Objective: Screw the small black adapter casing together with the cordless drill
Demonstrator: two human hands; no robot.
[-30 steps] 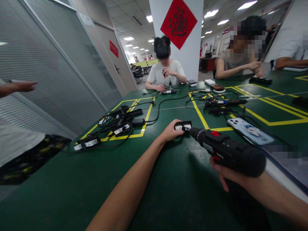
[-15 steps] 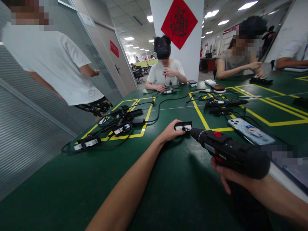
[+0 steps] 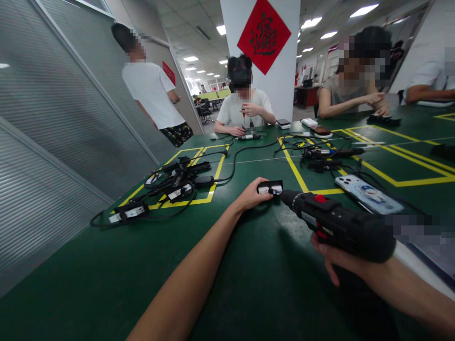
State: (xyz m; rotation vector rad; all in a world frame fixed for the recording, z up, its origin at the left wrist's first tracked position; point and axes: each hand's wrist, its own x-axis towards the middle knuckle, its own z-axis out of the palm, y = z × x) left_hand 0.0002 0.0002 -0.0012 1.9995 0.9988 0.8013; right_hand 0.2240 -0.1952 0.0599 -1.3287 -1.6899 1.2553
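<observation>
My left hand is closed around the left end of a small black housing with a white inside, low over the green table. In my right hand is a black cordless drill with red switches, held by its grip and pointing left. The drill's front end meets the right end of the housing; whether the bit touches it is too small to tell. Most of the drill's grip is hidden by my fingers and shadow.
Black devices with cables lie inside yellow tape at left. More tools and cables lie at right, beside a phone in a patterned case. Across the table one person holds a screwdriver; another person handles a black part.
The person in white at the left has walked farther away, toward the door. My hands, the drill and the housing have hardly moved.
</observation>
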